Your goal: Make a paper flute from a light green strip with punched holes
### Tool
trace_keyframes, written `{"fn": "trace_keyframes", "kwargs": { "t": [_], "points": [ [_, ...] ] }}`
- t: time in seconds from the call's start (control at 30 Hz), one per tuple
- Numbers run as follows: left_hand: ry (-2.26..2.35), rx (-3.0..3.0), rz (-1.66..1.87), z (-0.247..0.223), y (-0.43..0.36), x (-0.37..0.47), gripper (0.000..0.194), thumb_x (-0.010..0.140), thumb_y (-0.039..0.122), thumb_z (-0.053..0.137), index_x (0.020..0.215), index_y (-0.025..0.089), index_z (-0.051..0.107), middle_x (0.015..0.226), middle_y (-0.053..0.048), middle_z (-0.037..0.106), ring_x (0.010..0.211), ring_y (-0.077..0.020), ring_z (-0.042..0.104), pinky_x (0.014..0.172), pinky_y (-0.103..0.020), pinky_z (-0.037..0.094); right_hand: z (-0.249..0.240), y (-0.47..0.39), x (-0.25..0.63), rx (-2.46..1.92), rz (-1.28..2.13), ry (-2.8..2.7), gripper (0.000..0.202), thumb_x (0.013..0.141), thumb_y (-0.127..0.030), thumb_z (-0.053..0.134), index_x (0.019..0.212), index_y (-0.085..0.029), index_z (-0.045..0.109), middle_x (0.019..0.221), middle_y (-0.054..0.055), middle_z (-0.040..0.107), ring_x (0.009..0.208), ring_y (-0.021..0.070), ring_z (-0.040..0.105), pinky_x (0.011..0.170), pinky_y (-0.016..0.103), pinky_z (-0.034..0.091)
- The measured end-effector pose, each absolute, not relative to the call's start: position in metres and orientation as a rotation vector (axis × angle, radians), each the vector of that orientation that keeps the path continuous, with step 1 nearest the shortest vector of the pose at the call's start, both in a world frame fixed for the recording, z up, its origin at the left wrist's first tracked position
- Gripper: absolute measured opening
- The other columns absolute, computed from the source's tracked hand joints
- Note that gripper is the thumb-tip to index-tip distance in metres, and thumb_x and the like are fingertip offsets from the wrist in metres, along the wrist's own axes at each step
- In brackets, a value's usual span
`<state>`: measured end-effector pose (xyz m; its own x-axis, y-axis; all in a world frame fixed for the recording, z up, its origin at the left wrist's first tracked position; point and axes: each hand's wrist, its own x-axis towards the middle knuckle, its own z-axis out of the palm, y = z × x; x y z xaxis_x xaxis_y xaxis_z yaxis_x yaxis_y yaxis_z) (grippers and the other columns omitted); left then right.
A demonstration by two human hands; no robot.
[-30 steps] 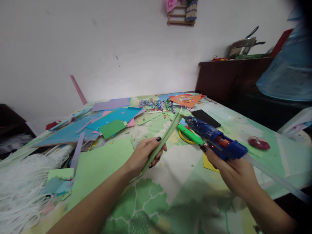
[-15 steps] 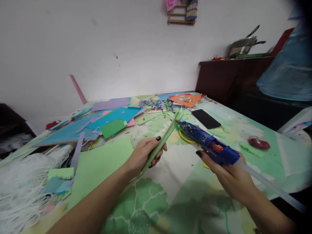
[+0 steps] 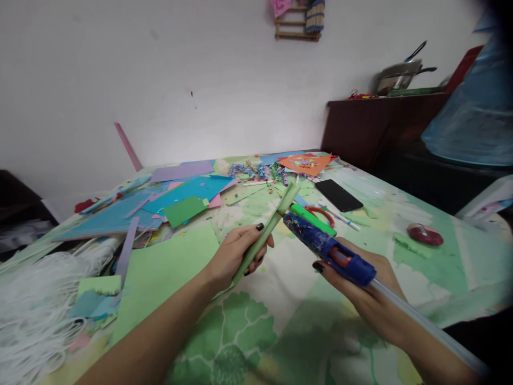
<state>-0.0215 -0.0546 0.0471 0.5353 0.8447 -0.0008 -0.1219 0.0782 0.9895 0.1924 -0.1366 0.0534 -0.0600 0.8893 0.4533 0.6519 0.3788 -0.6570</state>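
A folded light green paper strip (image 3: 260, 240) is pinched in my left hand (image 3: 240, 251), slanting up and away to the right. My right hand (image 3: 360, 289) is closed around a blue glue gun (image 3: 320, 240) with a long clear glue stick (image 3: 425, 321) coming out of its back. The gun's nozzle is at the strip's right edge, above my left fingers; whether it touches cannot be made out. Behind the gun lie a bright green marker-like object (image 3: 315, 218) and scissors with a red handle (image 3: 325, 214).
A black phone (image 3: 339, 195) and a dark red mouse-like object (image 3: 425, 234) lie on the right. Green paper (image 3: 164, 272), blue sheets (image 3: 192, 190) and a white string heap (image 3: 36, 315) cover the left. Curled paper pieces (image 3: 260, 171) and orange paper (image 3: 306, 163) are at the back.
My right hand has moved left and slightly down with the glue gun, bringing its nozzle lower along the strip. The green object and red handle behind it now show. My left hand has barely moved.
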Motion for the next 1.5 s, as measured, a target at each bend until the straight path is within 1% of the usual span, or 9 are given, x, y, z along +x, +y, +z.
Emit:
{"fn": "trace_keyframes", "kwargs": {
  "t": [0.13, 0.23, 0.37, 0.57, 0.73, 0.97, 1.13, 1.27, 1.5],
  "points": [
    [0.719, 1.300, 0.826, 0.047, -0.055, -0.022, 0.035, 0.091, 0.039, 0.042, 0.077, 0.012, 0.059, 0.047, 0.004, 0.043, 0.036, -0.0045, 0.037, 0.036, -0.016, 0.029, 0.052, -0.136, 0.193, -1.354, 0.357, -1.758, 0.016, 0.080, -0.036, 0.058, 0.086, -0.021, 0.055, 0.072, 0.001, 0.062, 0.061, 0.0154, 0.058, 0.056, 0.023, 0.045],
    [0.713, 1.296, 0.828, 0.047, -0.054, -0.022, 0.034, 0.090, 0.039, 0.043, 0.077, 0.012, 0.059, 0.047, 0.005, 0.043, 0.036, -0.0043, 0.037, 0.036, -0.015, 0.029, 0.049, -0.136, 0.193, -1.370, 0.370, -1.756, 0.020, 0.081, -0.041, 0.056, 0.083, -0.021, 0.054, 0.071, 0.001, 0.062, 0.060, 0.0158, 0.058, 0.054, 0.024, 0.045],
    [0.707, 1.299, 0.824, 0.047, -0.054, -0.022, 0.034, 0.091, 0.039, 0.043, 0.077, 0.012, 0.059, 0.047, 0.005, 0.042, 0.036, -0.0043, 0.037, 0.036, -0.015, 0.029, 0.047, -0.136, 0.192, -1.403, 0.392, -1.765, 0.020, 0.083, -0.041, 0.054, 0.081, -0.021, 0.052, 0.072, 0.002, 0.062, 0.061, 0.0159, 0.058, 0.051, 0.023, 0.043],
    [0.711, 1.301, 0.826, 0.046, -0.055, -0.023, 0.034, 0.091, 0.039, 0.043, 0.077, 0.012, 0.059, 0.048, 0.004, 0.042, 0.037, -0.0044, 0.037, 0.036, -0.015, 0.029, 0.050, -0.137, 0.189, -1.409, 0.374, -1.790, 0.021, 0.083, -0.039, 0.053, 0.071, -0.023, 0.045, 0.059, -0.003, 0.051, 0.050, 0.0125, 0.047, 0.046, 0.023, 0.038],
    [0.716, 1.296, 0.825, 0.047, -0.056, -0.022, 0.034, 0.091, 0.039, 0.042, 0.077, 0.012, 0.059, 0.048, 0.005, 0.041, 0.037, -0.0044, 0.037, 0.036, -0.015, 0.029, 0.049, -0.137, 0.188, -1.389, 0.339, -1.789, 0.022, 0.083, -0.037, 0.053, 0.069, -0.023, 0.044, 0.055, -0.005, 0.049, 0.047, 0.0114, 0.044, 0.044, 0.022, 0.035],
    [0.710, 1.305, 0.833, 0.047, -0.055, -0.021, 0.035, 0.091, 0.040, 0.042, 0.077, 0.012, 0.059, 0.047, 0.005, 0.042, 0.036, -0.0043, 0.037, 0.036, -0.016, 0.030, 0.046, -0.134, 0.197, -1.395, 0.294, -1.742, 0.014, 0.083, -0.034, 0.054, 0.091, -0.022, 0.055, 0.077, 0.002, 0.064, 0.062, 0.0152, 0.057, 0.053, 0.023, 0.042],
    [0.707, 1.297, 0.828, 0.045, -0.054, -0.022, 0.035, 0.090, 0.040, 0.043, 0.077, 0.012, 0.060, 0.048, 0.004, 0.042, 0.037, -0.0043, 0.038, 0.036, -0.015, 0.029, 0.049, -0.139, 0.189, -1.381, 0.346, -1.802, 0.014, 0.082, -0.035, 0.054, 0.077, -0.022, 0.050, 0.062, -0.003, 0.055, 0.053, 0.0122, 0.049, 0.049, 0.023, 0.039],
    [0.715, 1.304, 0.829, 0.046, -0.054, -0.022, 0.035, 0.091, 0.040, 0.043, 0.076, 0.012, 0.060, 0.048, 0.004, 0.042, 0.037, -0.0045, 0.038, 0.036, -0.015, 0.029, 0.048, -0.138, 0.186, -1.387, 0.336, -1.800, 0.011, 0.083, -0.032, 0.053, 0.078, -0.022, 0.050, 0.060, -0.004, 0.054, 0.052, 0.0118, 0.047, 0.049, 0.022, 0.037],
    [0.707, 1.296, 0.822, 0.046, -0.054, -0.022, 0.036, 0.091, 0.040, 0.043, 0.077, 0.012, 0.060, 0.047, 0.004, 0.043, 0.036, -0.0039, 0.037, 0.037, -0.015, 0.030, 0.040, -0.129, 0.197, -1.384, 0.239, -1.677, 0.015, 0.084, -0.034, 0.055, 0.092, -0.022, 0.057, 0.076, 0.001, 0.065, 0.065, 0.0164, 0.060, 0.055, 0.024, 0.043]
  ]
}}
